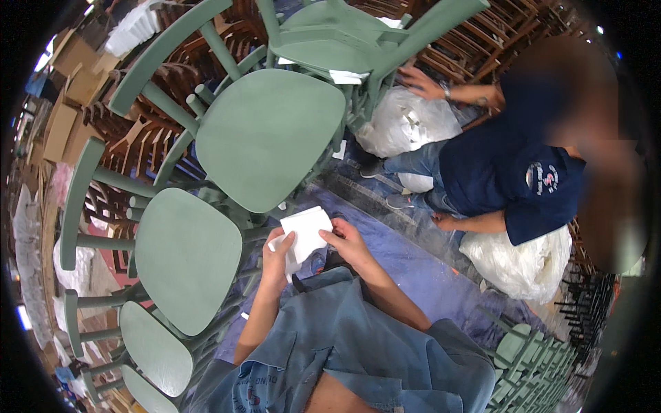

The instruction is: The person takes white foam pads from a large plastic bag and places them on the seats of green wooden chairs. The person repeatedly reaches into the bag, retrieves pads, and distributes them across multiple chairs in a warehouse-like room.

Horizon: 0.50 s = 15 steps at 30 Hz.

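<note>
Between my two hands, in front of my body, is a small stack of white sheets [306, 228], thin and folded or layered. My left hand [277, 253] pinches its left side, with the thumb on top and a loose white flap hanging below. My right hand [346, 241] is closed on the right edge, thumb over the top face. Nearest beyond my hands is a green chair [268, 138] with a smooth rounded seat. Another green chair [187, 258] stands to the left of my left hand.
More green chairs [155, 347] line the left, and one [330, 41] stands at the far side. A co-worker in a dark blue shirt [509, 179] is at the right, beside white plastic bags [520, 261]. Brown chair frames [475, 34] are stacked behind; green chairs [530, 351] stand lower right.
</note>
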Motion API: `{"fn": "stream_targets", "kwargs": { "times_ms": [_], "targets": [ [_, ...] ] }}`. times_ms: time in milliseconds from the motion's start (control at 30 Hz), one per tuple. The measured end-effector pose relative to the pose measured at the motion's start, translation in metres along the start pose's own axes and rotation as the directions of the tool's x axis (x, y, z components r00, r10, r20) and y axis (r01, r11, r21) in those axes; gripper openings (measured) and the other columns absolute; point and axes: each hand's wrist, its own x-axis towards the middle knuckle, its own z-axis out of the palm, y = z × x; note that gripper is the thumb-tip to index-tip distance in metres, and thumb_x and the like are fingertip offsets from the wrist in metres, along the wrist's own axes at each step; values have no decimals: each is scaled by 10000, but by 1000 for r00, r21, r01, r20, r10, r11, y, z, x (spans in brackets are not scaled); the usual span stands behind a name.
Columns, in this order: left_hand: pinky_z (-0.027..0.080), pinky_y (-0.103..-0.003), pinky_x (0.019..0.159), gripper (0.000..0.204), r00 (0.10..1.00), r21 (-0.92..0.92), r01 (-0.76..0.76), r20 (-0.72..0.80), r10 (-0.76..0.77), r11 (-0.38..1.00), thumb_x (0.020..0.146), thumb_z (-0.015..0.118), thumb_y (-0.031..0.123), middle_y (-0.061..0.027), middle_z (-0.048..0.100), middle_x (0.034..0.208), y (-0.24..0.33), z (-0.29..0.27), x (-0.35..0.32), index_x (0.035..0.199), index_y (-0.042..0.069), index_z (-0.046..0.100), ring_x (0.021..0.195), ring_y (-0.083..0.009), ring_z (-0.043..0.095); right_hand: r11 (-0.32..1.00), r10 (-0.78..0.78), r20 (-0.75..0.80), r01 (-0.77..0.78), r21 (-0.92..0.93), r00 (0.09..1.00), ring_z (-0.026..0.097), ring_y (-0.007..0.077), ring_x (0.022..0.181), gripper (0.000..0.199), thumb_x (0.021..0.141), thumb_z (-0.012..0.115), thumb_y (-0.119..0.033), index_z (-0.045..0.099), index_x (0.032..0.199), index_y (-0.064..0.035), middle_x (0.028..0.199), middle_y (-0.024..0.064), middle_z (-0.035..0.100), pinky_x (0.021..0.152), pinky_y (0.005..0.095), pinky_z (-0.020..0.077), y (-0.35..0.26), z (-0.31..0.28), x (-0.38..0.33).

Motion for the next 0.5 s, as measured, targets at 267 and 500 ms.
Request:
{"fn": "stream_targets", "kwargs": {
  "times_ms": [267, 500],
  "targets": [
    [653, -529, 771, 350, 985, -258, -8, -168, -36, 966, 994, 571, 176, -265, 668, 1216, 24, 17, 28, 1289, 46, 434, 995, -404, 737, 930, -368, -27, 368, -16, 929, 689, 137, 964, 342, 974, 775, -172, 624, 1229, -2, 1087, 90, 740, 842, 306, 550, -89, -24, 200],
    [631, -489, 789, 322, 896, -350, -119, -441, -51, 929, 893, 605, 232, -183, 652, 1141, 28, 23, 34, 1153, 104, 465, 971, -340, 714, 796, -405, 120, 414, -441, 906, 723, 203, 814, 472, 875, 838, -343, 699, 1190, -20, 936, 99, 764, 748, 360, 566, -191, 8, 427]
  ]
}}
